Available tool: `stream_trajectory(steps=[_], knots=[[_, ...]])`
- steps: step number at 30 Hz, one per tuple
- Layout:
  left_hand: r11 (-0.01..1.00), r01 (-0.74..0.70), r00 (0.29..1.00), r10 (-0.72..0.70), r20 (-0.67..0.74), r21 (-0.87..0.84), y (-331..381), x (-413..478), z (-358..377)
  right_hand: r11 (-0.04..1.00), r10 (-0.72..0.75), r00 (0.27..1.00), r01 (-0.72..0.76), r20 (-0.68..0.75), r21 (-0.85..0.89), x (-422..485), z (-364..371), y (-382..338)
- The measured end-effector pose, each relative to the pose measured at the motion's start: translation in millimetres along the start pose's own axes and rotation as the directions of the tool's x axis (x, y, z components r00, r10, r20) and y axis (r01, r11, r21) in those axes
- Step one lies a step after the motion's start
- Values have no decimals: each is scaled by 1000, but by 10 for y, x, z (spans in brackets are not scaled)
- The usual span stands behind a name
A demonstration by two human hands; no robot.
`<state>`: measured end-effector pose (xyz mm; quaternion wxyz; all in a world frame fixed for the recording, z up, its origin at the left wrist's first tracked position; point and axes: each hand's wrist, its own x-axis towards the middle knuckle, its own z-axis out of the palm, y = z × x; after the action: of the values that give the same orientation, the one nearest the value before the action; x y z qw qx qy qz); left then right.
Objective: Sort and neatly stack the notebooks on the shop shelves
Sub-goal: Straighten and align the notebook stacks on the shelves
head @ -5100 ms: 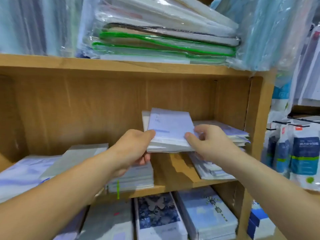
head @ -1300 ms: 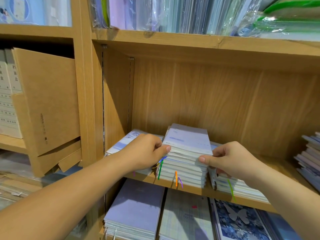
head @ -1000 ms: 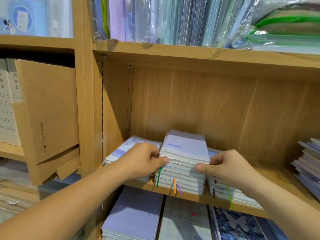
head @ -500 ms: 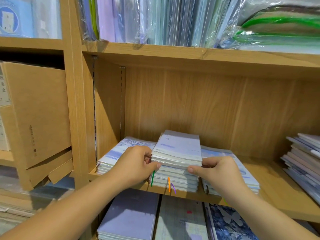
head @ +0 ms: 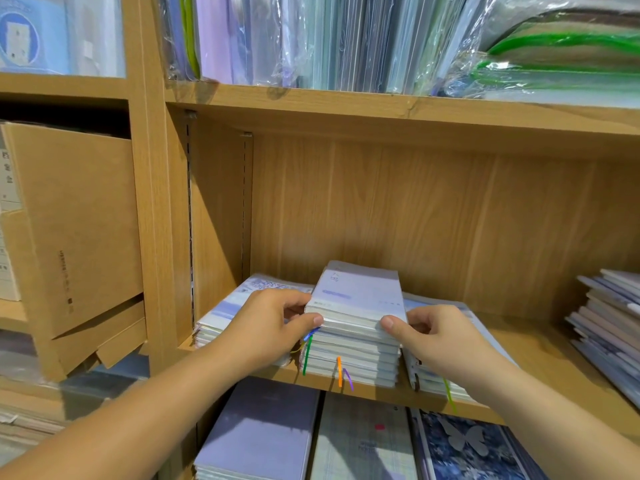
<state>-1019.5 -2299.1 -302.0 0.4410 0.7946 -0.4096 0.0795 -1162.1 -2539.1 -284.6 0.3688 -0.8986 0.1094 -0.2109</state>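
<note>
A tall stack of pale lilac notebooks (head: 356,306) with coloured ribbon markers stands at the front of the middle wooden shelf (head: 561,362). My left hand (head: 273,323) grips the upper notebooks on their left side, thumb on the front edge. From the right, my right hand (head: 433,336) grips the same upper notebooks, thumb also on the front edge. A lower stack of blue-white notebooks (head: 235,306) lies to the left of it, and another low stack (head: 429,379) lies to the right, partly hidden by my right hand.
A slanted pile of notebooks (head: 609,323) sits at the shelf's right end. Plastic-wrapped books (head: 346,39) fill the shelf above. Purple, grey and butterfly-cover notebooks (head: 263,434) lie on the shelf below. A brown cardboard box (head: 76,237) stands in the left bay.
Five seconds ago I held a few notebooks in the air near the shelf's right end. They now sit on top of the middle stack, and both hands have stayed on its sides for the last second.
</note>
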Motion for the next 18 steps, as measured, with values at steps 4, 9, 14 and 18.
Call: stream_trajectory(steps=[4, 9, 14, 18], knots=[[998, 28, 1000, -29, -10, -59, 11, 16, 9, 1000, -7, 1000, 7, 15, 9, -10, -17, -6], [996, 46, 999, -44, 20, -79, 42, 12, -28, 1000, -1, 998, 1, 59, -14, 18, -25, 28], [987, 123, 992, -118, 50, -101, 9, 61, -3, 999, 11, 999, -9, 43, -43, 48, -8, 32], [981, 156, 987, -151, 52, -112, -5, 69, 17, 999, 19, 1000, -19, 7, -34, 56, 0, 41]])
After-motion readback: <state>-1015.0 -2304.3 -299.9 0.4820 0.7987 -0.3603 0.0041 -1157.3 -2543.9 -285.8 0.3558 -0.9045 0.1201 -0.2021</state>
